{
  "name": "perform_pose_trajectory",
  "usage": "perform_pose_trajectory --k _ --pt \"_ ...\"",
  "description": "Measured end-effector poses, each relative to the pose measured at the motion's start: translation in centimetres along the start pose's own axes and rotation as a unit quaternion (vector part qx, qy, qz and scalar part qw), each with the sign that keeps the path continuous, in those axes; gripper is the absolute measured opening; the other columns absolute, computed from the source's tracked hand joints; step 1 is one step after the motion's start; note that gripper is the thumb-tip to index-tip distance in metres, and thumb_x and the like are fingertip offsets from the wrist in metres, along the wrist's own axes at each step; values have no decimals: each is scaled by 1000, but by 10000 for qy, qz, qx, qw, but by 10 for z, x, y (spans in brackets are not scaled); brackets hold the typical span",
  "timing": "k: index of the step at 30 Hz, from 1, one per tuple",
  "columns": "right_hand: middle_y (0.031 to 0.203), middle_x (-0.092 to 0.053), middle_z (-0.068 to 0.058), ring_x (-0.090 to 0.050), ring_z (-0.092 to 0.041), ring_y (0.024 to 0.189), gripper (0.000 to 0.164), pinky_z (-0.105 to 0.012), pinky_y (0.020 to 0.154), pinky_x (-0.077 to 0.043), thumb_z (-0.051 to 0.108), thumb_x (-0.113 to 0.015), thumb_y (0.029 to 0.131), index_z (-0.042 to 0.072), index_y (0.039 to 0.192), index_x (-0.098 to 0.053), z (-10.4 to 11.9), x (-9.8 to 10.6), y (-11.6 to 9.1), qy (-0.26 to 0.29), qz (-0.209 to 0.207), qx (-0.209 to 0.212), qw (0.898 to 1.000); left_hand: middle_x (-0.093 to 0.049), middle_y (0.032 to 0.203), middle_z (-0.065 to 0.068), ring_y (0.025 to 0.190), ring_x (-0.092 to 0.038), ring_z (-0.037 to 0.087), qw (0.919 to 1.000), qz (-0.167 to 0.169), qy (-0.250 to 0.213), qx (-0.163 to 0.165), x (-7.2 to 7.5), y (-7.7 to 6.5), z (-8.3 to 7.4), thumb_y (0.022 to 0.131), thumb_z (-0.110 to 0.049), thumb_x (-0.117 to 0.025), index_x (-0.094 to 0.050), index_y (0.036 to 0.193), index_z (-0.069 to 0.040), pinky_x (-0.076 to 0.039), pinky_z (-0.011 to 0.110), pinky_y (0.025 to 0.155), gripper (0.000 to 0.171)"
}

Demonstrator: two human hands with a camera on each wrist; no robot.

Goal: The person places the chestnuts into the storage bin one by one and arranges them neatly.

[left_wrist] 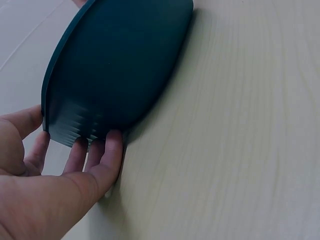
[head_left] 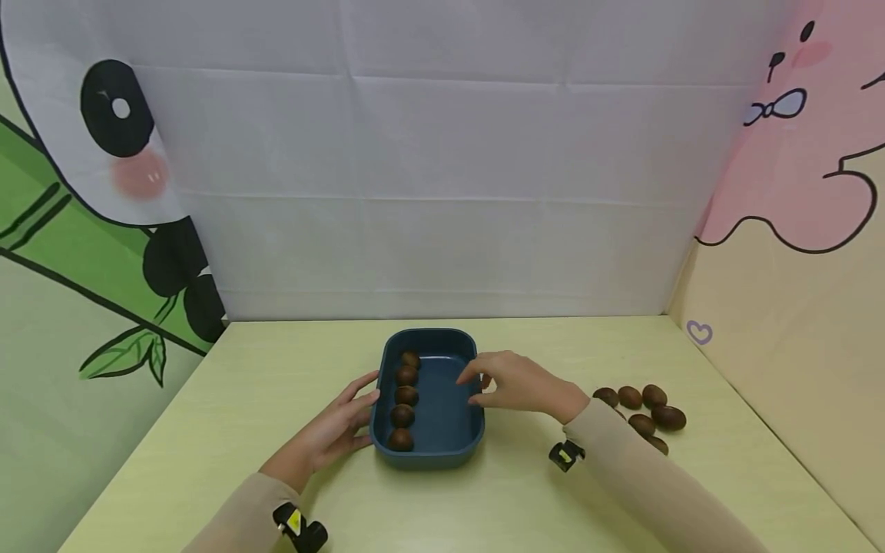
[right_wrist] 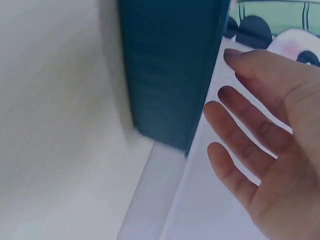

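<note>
A dark blue rectangular box stands on the table, with a row of several dark brown, roundish pieces along its left inner side. Against the box's left wall rests my left hand; in the left wrist view its fingertips touch the outer wall. My right hand hovers over the right rim, thumb and forefinger apart above the box's inside, nothing visible between them. The right wrist view shows that hand with spread, slightly bent fingers beside the box wall.
More dark brown pieces lie in a loose group on the table to the right, partly covered by my right sleeve. A white sheet stands behind the pale table, with cartoon-printed panels at both sides.
</note>
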State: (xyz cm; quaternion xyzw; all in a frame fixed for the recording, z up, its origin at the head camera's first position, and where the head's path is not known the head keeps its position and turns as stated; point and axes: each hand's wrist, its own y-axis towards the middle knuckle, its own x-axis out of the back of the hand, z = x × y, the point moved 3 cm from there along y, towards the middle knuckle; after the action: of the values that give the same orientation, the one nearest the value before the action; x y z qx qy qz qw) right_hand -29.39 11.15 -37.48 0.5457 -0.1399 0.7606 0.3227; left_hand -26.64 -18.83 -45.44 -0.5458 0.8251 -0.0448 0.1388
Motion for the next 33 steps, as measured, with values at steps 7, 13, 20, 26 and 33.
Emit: perform_pose_trajectory --k 7,13,20,26,33 --pt "112 -67 6 -66 -18 93 26 -32 77 -53 19 -75 92 18 118 -71 -41 17 -38 -102 -211 -550 9982 -35 155 21 132 -50 28 10000 -8 -37 -1 1 0 0 107 -35 -49 -12 160 -25 -46 45 97 65" --pt "115 -69 -3 -65 -19 93 26 -34 77 -53 18 -74 93 14 118 -70 -77 26 -80 97 -329 -1234 9918 -35 156 21 134 -47 29 10000 18 -10 -27 1 1 -1 107 -35 -49 -12 160 -25 -45 46 98 65" --pt "107 -70 -6 -65 -28 95 30 -48 80 -51 20 -76 90 10 117 -71 -106 37 -122 -148 -306 -2280 9731 -37 154 21 132 -50 28 10000 11 12 -27 2 1 0 107 -35 -49 -12 160 -25 -46 45 97 65" --pt "103 -71 -6 -64 -33 100 31 -56 87 -48 21 -78 87 6 113 -71 -125 39 -142 -41 -103 -2434 9699 -38 154 20 131 -50 27 10000 -52 28 0 3 2 1 107 -36 -50 -14 160 -26 -46 45 97 65" --pt "100 -71 -4 -65 -30 97 31 -55 88 -47 21 -79 85 5 111 -71 -133 35 -147 336 108 -2534 9667 -36 155 20 133 -48 29 10000 -51 46 9 2 1 0 107 -36 -50 -14 160 -26 -46 45 97 65"
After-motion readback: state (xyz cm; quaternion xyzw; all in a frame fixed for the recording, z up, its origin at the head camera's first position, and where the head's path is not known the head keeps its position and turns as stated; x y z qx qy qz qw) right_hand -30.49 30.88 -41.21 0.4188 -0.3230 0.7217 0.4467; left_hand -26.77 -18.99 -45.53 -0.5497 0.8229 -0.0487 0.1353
